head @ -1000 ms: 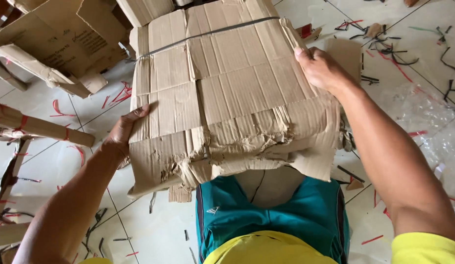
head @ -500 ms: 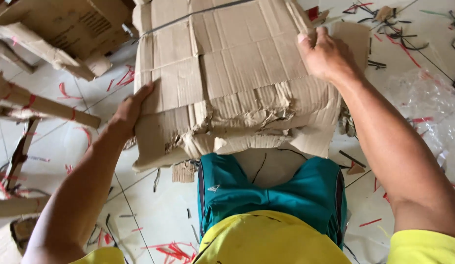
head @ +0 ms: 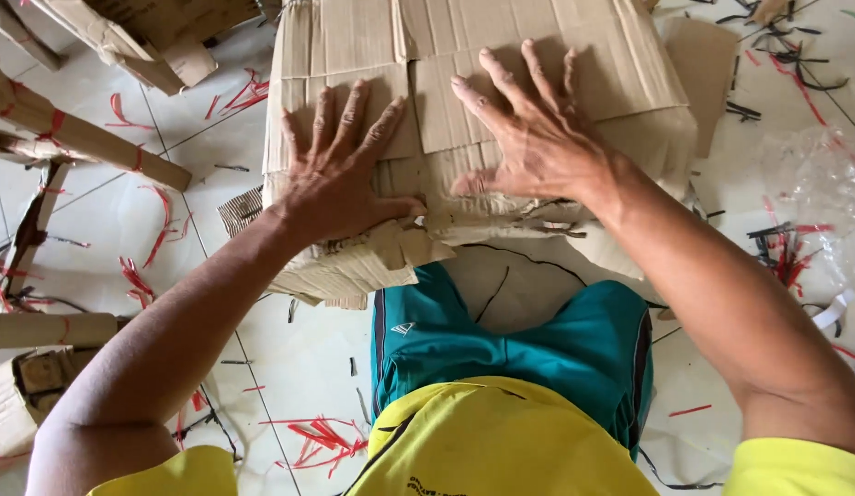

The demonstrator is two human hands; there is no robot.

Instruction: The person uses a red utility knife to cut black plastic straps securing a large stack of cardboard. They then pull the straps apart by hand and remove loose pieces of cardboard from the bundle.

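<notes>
Both hands slid off the sides, so now we've got our left hand (head: pixel 340 174) and right hand (head: pixel 533 138) spread flat, gripping nothing, on top of the flattened cardboard stack (head: pixel 354 41) sitting on the tiled floor (head: pixel 124 220) right ahead of our knees.

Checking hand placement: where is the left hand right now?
In the head view, the left hand lies flat, fingers spread, on the cardboard stack, left of the right hand.

One head-worn view looks steeply down, close over the cardboard stack (head: pixel 473 110) and tiled floor (head: pixel 170 220).
</notes>
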